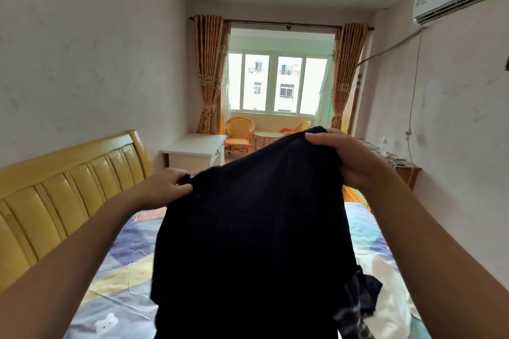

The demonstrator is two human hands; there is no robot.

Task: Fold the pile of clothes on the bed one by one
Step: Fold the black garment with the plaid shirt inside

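Two hands: left (165,187), right (349,157). One black garment (253,228), one bed (124,250), two wicker chairs (239,133), two curtains (209,74).

My left hand (168,187) and right hand (347,157) each grip a black garment (253,242), held up over the bed (115,270).

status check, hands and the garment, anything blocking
Left hand and right hand both grip the black garment, held up over the bed. More clothes beneath. Nothing in the way.
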